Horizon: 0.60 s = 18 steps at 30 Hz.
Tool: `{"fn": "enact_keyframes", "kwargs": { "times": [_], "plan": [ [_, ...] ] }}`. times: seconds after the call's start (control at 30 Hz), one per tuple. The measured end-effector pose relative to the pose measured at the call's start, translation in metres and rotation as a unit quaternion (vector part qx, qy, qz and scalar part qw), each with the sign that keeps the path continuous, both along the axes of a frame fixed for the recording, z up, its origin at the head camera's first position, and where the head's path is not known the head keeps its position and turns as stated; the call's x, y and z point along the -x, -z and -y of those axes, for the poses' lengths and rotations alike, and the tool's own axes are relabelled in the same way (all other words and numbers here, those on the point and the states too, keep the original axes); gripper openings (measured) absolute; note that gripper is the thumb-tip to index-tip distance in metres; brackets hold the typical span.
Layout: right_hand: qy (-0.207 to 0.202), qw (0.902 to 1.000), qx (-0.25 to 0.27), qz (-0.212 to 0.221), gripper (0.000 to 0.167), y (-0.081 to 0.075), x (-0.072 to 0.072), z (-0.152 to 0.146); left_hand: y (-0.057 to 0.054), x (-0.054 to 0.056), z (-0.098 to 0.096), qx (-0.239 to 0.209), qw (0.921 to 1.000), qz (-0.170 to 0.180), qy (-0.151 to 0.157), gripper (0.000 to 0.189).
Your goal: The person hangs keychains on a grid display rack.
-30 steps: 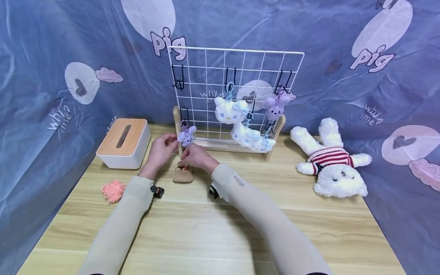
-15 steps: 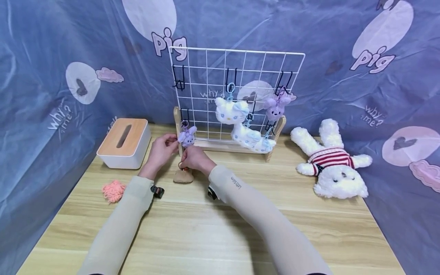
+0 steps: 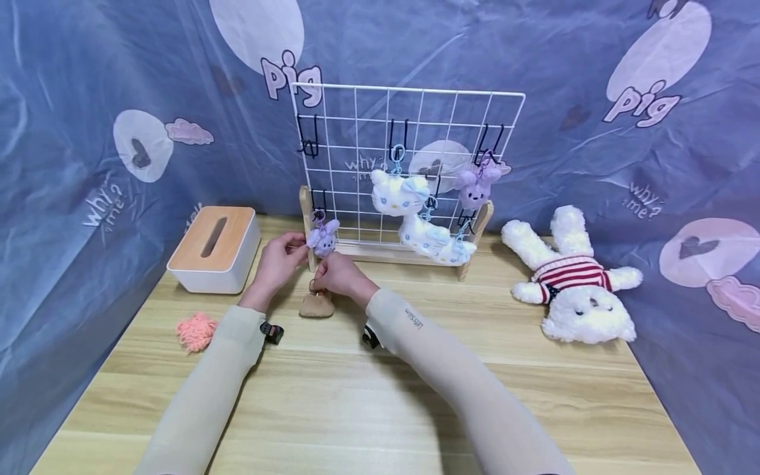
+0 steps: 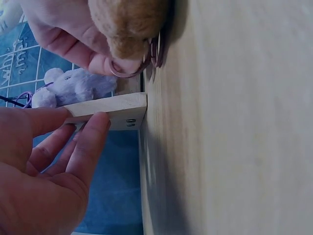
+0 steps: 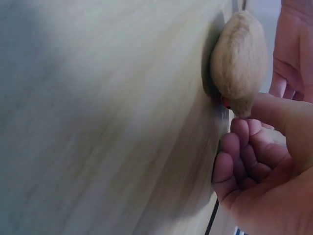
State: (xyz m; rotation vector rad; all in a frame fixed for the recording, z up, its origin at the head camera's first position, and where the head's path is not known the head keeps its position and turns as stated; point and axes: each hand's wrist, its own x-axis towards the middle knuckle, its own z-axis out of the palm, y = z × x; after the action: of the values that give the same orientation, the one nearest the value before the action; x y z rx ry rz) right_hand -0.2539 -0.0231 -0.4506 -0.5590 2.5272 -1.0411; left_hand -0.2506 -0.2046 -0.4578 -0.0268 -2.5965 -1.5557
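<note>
In the head view, a brown plush keychain [image 3: 317, 305] lies on the table by the left wooden leg [image 4: 105, 108] of a white wire grid rack [image 3: 388, 119]. My right hand [image 3: 342, 274] pinches its small end by the metal ring [image 4: 128, 73]; the right wrist view shows thumb and fingertips meeting there below the plush body [image 5: 239, 56]. My left hand [image 3: 280, 258] holds the rack's left leg between thumb and fingers, best seen in the left wrist view. Just above both hands, a purple plush keychain [image 3: 323, 239] hangs from a black hook.
White cat-head plush keychains [image 3: 399, 192] and another purple plush [image 3: 475, 189] hang on the rack. Left of my hands are a tissue box [image 3: 216, 247] and a pink yarn bundle [image 3: 196, 331]. A white teddy bear [image 3: 576, 280] lies at right.
My right hand has come down a little and now pinches the brown plush keychain at its ring end. The left hand stays at the rack's leg.
</note>
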Motion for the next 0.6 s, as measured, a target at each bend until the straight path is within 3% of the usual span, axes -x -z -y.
{"fn": "enact_keyframes", "kwargs": {
  "times": [0.6],
  "plan": [
    [0.020,0.9921,0.110,0.056,0.011,0.006,0.004,-0.020,-0.002,-0.001,-0.001,-0.009,0.9999,0.005,0.001,0.036]
  ]
}}
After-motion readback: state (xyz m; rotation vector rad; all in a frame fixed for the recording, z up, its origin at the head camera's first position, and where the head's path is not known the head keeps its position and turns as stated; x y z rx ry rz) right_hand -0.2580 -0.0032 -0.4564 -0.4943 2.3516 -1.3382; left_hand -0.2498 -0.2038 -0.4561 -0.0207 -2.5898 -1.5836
